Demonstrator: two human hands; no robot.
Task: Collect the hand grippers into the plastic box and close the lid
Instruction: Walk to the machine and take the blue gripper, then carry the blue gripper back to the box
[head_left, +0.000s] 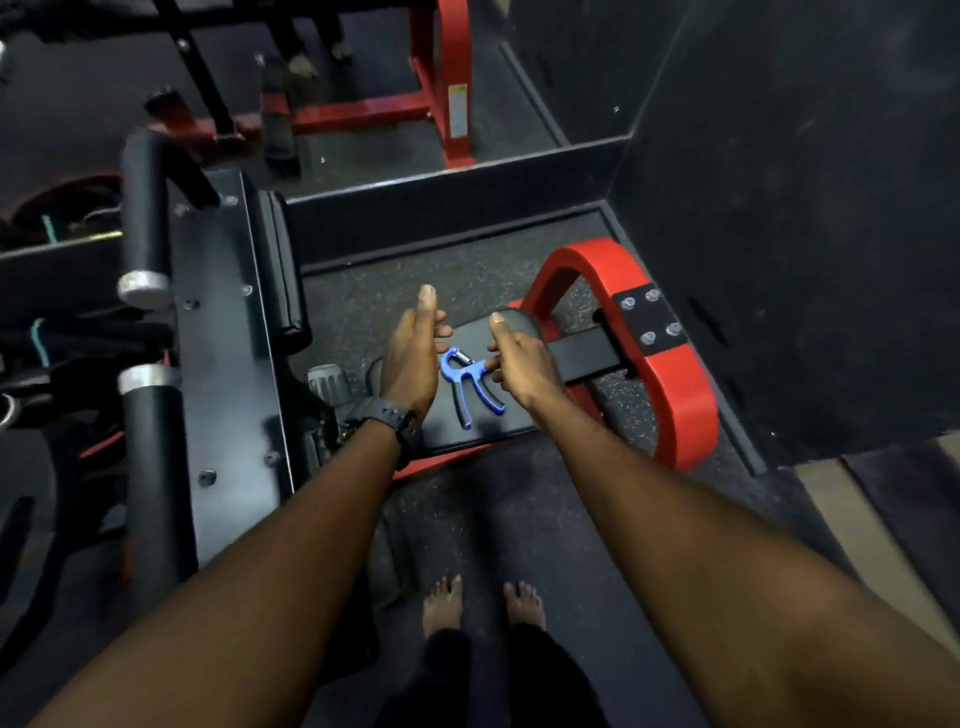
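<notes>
On the black padded seat (467, 431) of a gym machine, seen from the head camera looking down, lies one blue plastic hand gripper with a steel coil spring (470, 382), its spring end pointing away from the person and its two handles splayed toward the bare feet (483, 605). It rests flat on the pad, which suggests it was set down there after use and is awaiting collection. The left hand (410, 358), wearing a black wristwatch (387, 418), stands edge-on just left of the gripper with thumb raised and fingers loosely extended, holding nothing. The right hand (522, 364) is on the other side, thumb up, its fingers curled at the gripper's right arm near the spring; whether they have actually closed on the plastic or merely touch it cannot be told from this angle. The two hands bracket the item, a posture judged consistent with a pick-up about to be made rather than completed. No plastic box or lid appears anywhere in view, so the destination cannot be located and the task is judged to be at an early stage. Surrounding the seat are a red curved steel frame (675, 374), a black steel upright plate (228, 364) with padded roller bars (143, 218), and speckled black rubber flooring (457, 291). No other hand grippers are visible.
</notes>
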